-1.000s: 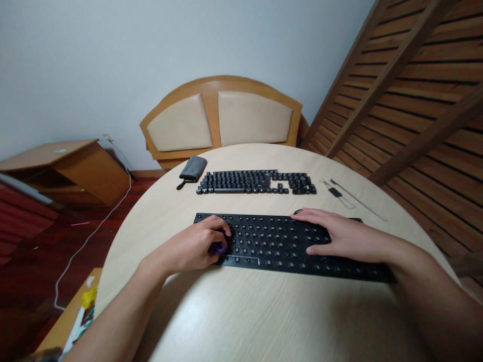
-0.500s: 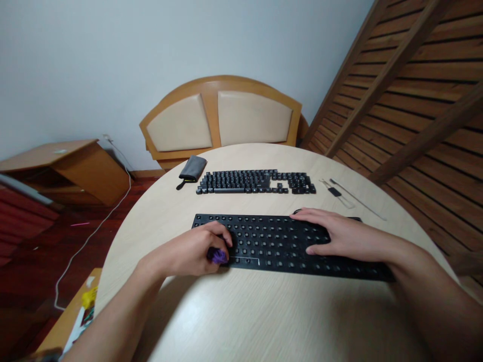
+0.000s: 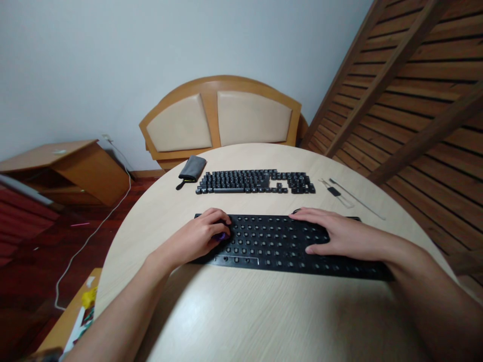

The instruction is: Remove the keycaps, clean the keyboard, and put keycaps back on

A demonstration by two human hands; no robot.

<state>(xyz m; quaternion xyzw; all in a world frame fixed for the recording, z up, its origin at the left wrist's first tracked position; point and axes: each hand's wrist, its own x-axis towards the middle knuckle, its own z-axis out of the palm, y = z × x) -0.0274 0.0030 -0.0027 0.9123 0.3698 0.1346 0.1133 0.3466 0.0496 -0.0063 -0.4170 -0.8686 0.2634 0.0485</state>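
A black keyboard base [image 3: 279, 241] with its keycaps off lies on the table, bare switches showing. My left hand [image 3: 206, 234] is curled over its left part, closed on a small purple cloth [image 3: 220, 236] that mostly hides under the fingers. Across the right half of the base rests my right hand [image 3: 335, 234], fingers stretched out flat and the thumb apart, holding nothing. Beyond the base, the removed black keycaps [image 3: 237, 181] are laid out in keyboard order.
A grey folded pouch [image 3: 192, 168] lies at the table's far left. To the right are a wire keycap puller [image 3: 334, 191] and a thin metal rod [image 3: 358, 200]. A padded wooden headboard [image 3: 219, 115] stands behind the round table [image 3: 241, 322].
My left hand has moved away from me along the base's left part, from the front edge toward the back rows, taking the purple cloth along. My right hand stays in place.
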